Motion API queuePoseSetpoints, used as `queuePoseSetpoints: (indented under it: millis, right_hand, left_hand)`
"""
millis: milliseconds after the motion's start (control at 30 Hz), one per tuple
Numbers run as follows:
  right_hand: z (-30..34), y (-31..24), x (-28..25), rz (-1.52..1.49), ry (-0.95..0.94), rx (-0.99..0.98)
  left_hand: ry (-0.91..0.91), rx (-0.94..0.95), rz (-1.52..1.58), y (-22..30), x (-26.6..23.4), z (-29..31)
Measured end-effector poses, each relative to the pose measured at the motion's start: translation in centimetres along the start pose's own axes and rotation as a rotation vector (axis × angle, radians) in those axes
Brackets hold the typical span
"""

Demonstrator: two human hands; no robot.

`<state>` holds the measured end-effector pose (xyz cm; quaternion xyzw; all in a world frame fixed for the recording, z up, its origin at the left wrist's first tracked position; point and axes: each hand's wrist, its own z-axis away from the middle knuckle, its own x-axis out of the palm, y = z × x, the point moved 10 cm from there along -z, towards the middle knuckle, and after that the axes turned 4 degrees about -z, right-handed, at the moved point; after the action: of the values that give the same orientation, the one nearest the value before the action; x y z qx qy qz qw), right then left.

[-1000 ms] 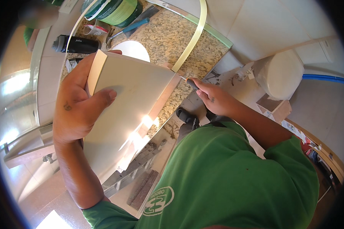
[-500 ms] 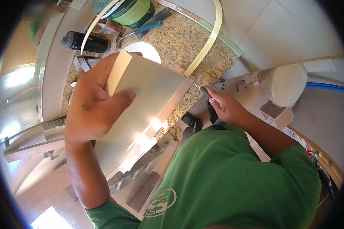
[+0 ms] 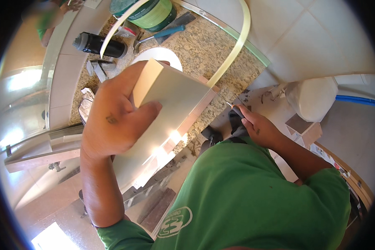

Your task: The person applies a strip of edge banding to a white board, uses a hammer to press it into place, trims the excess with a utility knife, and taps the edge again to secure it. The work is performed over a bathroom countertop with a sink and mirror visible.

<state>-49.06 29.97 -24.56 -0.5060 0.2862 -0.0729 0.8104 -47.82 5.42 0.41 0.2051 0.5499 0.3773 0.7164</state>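
My left hand (image 3: 112,112) is closed around the upper end of a smooth grey-beige panel (image 3: 175,98), thumb on its face. The panel has a pale, thick end and is tilted over the counter. A flexible pale-yellow edging strip (image 3: 233,52) meets the panel's far right corner and arcs up out of view; a pale strip end (image 3: 106,43) hangs near the bottle. My right hand (image 3: 260,127) is closed on a slim screwdriver (image 3: 236,110) with a dark handle and thin metal shaft. Its tip is just off the panel's right edge, touching nothing visible.
On the speckled granite counter (image 3: 204,46) are a green bucket (image 3: 154,16), a blue-handled hammer (image 3: 166,32), a black bottle (image 3: 100,45) and a white disc (image 3: 164,55). A toilet (image 3: 312,98) and an open wooden box (image 3: 304,127) stand to the right. A mirror (image 3: 25,83) is at left.
My right hand has drawn the screwdriver back from the panel's edge, toward my body. My left hand keeps its grip on the panel; both appear slightly farther right in the view.
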Motion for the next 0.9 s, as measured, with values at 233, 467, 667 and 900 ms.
queuePoseSetpoints:
  millis: [233,467,667,900]
  right_hand:
    - [0.8,0.2,-0.9,-0.24,-0.032,-0.009]
    - [-1.3,2.2,-0.7,-0.426,0.009,0.165]
    - [-4.8,0.4,0.2,-0.282,-0.081,0.161]
    - [-5.9,0.1,0.8,-0.215,-0.109,0.116]
  left_hand:
    - [0.05,0.009,0.003,0.5,0.0,0.0]
    - [0.089,-0.03,0.006,1.0,0.5,0.1]
    - [0.093,-0.089,0.039,0.7,1.1,0.5]
    - [0.094,-0.086,0.046,0.7,1.1,0.4]
